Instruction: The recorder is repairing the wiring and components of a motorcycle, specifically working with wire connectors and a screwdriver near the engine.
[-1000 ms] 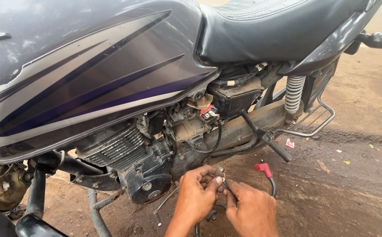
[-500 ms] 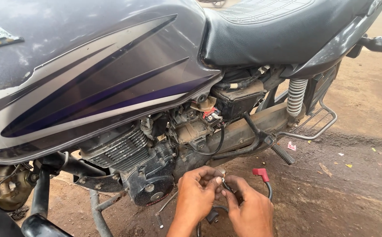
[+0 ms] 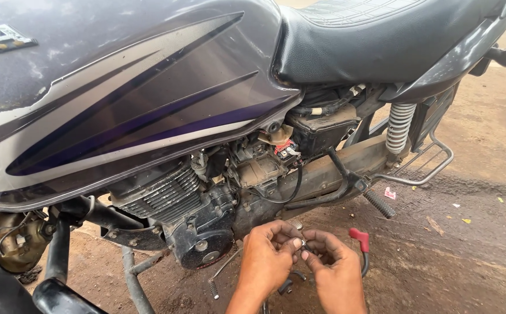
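While the bike (image 3: 148, 116) stands side-on in the head view, both hands meet low in front of the engine (image 3: 200, 221). Left hand (image 3: 267, 259) and right hand (image 3: 337, 273) are each pinched narrow, fingertips (image 3: 295, 243) together on one small metal part (image 3: 303, 242) held between them, just below the footpeg (image 3: 295, 224). Can't tell exactly what the part is: too small, mostly covered by fingers.

Red plug cap (image 3: 359, 237) hangs loose on its lead just right of the right hand, not fitted to anything. A spring (image 3: 213, 288) and other small bits lie on the dirt under the hands.

Judgement: step in hand is working the small part by finger, both hands gripping. Next move needs a steady two-hand pinch and a clear look at the part; it's tiny and would be easily lost in the dirt.
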